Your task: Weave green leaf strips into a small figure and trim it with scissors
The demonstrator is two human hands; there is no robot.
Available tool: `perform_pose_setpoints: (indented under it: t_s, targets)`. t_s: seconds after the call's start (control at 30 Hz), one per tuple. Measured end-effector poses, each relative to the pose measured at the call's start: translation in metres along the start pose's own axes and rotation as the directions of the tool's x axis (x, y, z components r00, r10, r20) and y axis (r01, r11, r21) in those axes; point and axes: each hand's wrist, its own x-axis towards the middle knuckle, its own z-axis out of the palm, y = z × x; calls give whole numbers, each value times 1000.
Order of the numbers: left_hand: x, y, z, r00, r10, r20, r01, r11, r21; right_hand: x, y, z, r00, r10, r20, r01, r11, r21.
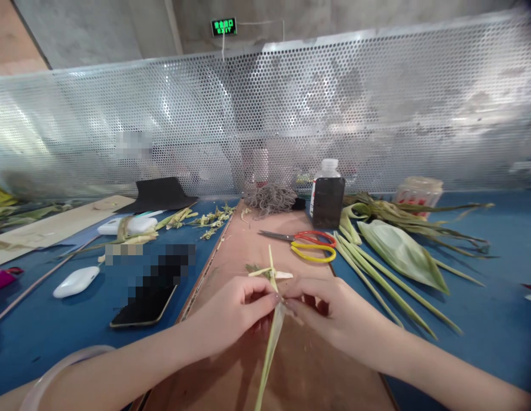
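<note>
Over the brown board, both hands pinch a pale green leaf strip. Its long tail runs down toward me, and a small cross-shaped knot of strips shows just beyond my fingertips. My left hand is closed on the strip from the left, thumb against the fingers. From the right, my right hand pinches at the same spot, its fingertips almost meeting the left ones. Scissors with one red and one yellow handle lie beyond the hands, blades pointing left.
On the right lie a broad green leaf, long green stalks and dried leaves near a clear jar. A dark bottle and tangled grey string stand behind. Left are a phone, a white case and leaf scraps.
</note>
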Motion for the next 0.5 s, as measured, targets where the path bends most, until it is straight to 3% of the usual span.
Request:
perform_pose_setpoints:
  t_s: [0.27, 0.5]
  targets:
    - [0, -1, 0, 1000, 27, -4, -27, 999, 24, 1, -1, -3, 996, 83, 40, -87, 991, 97]
    - [1, -2, 0, 1000, 29, 1, -29, 998, 55, 1, 5, 0, 994, 111, 22, -112, 992, 64]
